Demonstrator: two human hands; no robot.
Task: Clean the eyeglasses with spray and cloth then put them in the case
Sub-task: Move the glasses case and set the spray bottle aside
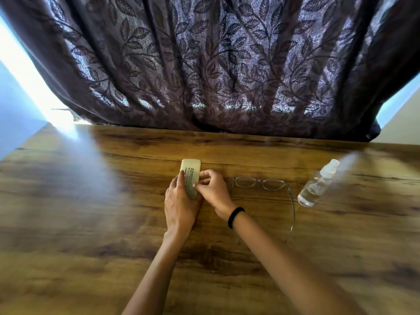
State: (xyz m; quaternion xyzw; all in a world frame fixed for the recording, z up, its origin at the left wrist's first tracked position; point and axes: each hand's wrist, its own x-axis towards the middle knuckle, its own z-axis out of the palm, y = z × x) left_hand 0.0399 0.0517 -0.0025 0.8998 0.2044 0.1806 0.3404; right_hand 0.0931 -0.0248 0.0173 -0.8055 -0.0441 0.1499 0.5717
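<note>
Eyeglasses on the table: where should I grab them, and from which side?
Judging by pose, pinch the bridge of the eyeglasses from above. They rest with lenses facing away and temples open toward the person, so the bridge is clear. Right hand is nearest.

Wooden table (pixel 91 223) with dark grain filling the near scene, purple leaf-patterned curtain (pixel 216 64) hanging along its far edge, bright window light (pixel 25 71) at far left, pale wall (pixel 400 123) at far right
</note>
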